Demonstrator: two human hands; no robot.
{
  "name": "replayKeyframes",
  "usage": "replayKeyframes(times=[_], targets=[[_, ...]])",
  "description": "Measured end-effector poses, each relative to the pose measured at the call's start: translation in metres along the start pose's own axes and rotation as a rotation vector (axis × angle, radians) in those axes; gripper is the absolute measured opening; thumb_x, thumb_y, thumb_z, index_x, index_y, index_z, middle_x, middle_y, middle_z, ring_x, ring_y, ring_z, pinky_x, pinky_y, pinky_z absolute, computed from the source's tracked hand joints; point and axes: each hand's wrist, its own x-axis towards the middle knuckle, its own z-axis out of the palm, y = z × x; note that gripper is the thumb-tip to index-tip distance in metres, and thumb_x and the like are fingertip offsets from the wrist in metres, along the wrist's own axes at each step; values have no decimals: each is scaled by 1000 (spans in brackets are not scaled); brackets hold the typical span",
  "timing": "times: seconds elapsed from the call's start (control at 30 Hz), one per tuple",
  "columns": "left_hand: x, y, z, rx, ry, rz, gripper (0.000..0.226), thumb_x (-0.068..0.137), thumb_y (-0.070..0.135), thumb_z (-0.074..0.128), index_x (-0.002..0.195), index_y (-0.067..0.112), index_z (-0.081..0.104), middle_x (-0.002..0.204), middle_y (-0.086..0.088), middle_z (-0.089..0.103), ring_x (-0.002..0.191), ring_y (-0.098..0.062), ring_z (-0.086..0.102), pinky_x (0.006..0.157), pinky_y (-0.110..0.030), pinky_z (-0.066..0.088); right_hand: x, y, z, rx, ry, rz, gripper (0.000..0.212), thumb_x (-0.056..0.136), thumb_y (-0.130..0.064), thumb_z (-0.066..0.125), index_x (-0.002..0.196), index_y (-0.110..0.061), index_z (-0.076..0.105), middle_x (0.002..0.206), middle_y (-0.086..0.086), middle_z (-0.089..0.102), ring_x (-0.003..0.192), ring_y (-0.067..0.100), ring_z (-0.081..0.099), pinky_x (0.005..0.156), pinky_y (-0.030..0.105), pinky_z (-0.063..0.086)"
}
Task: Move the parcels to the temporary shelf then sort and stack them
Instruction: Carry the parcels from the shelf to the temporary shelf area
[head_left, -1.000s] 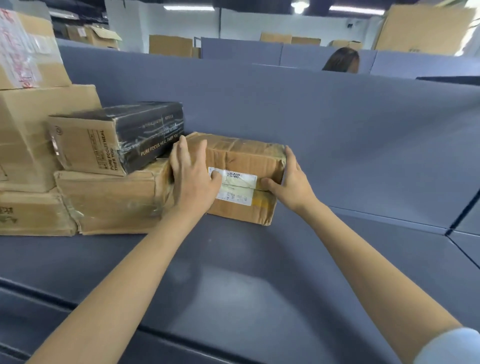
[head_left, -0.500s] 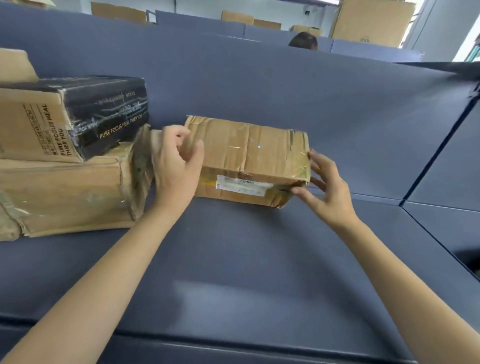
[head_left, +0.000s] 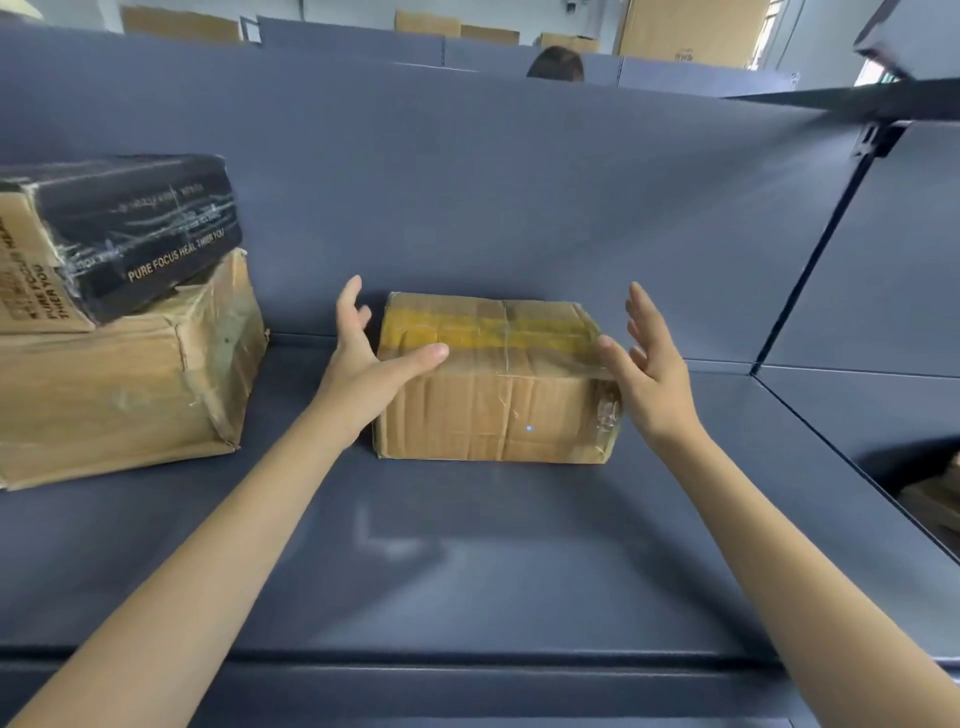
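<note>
— Forearms reach up from the bottom of the frame over the grey shelf (head_left: 467, 571). Hands?

— Left hand (head_left: 363, 364) and right hand (head_left: 649, 374) flank the taped parcel (head_left: 493, 395) at centre, fingers spread; the left thumb lies on its top edge, the right hand looks just clear.

— Farther left?

— A black box (head_left: 130, 228) sits on a large brown parcel (head_left: 119, 384), apart from the centre one.

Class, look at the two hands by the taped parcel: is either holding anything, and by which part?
Nothing is held. Left hand and right hand are open beside the taped parcel.
</note>
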Motion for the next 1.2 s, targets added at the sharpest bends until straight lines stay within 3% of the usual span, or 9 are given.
replayKeyframes(times=[0.2,0.3,0.37,0.5,0.67,0.8,1.0,1.07,1.2], targets=[[-5,0,3,299,-161,124,94,66,39,81,143,34,28,157,9,13,142,-8,16,108,-26,22,2,-5,2,-319,-259,-60,59,85,-36,66,137,-13,49,152,-2,34,144,9,19,109,17,18],[-6,0,3,416,-135,133,85,65,44,79,139,24,42,157,9,14,142,-12,19,109,-31,25,3,-6,0,-383,-312,-56,78,74,-55,59,137,-10,50,153,3,33,145,10,18,112,21,15],[-8,2,4,454,-129,138,85,65,48,77,139,22,43,157,8,16,142,-13,20,110,-32,25,5,-8,0,-422,-317,-69,83,72,-60,55,137,-10,50,153,5,34,145,12,18,113,22,15],[-11,16,-4,684,-159,192,85,73,56,68,143,22,35,158,1,11,146,-16,0,115,-38,14,7,-19,-2,-479,-343,-107,58,85,-43,63,131,-9,55,149,6,40,145,14,20,113,26,19],[-10,43,-53,783,251,415,59,82,50,57,130,16,51,150,-9,30,144,-25,8,114,-38,11,9,-51,24,-389,-244,-272,44,91,-32,60,130,-11,56,140,2,51,140,14,31,105,19,25],[-20,45,-96,819,506,549,33,82,20,53,109,4,63,136,-21,42,135,-40,25,112,-39,17,17,-74,67,-349,-275,-353,39,92,-26,60,128,-11,56,133,2,57,127,17,48,90,9,26],[-39,48,-164,766,867,430,37,83,14,45,117,5,55,135,-20,39,126,-37,32,108,-32,21,10,-111,142,-121,-414,-398,26,90,-19,62,115,-11,65,118,-3,64,109,16,59,99,19,38],[-41,48,-186,727,891,310,39,84,14,44,122,5,51,134,-18,39,125,-35,34,105,-28,21,8,-127,165,-23,-453,-399,23,91,-18,61,112,-11,66,109,-9,62,110,12,57,100,24,41],[-39,46,-216,599,784,-17,55,91,31,51,139,12,33,141,-11,35,130,-26,35,108,-30,24,9,-154,207,46,-549,-355,32,91,-19,61,121,-10,61,112,-8,59,119,13,53,96,16,37]])
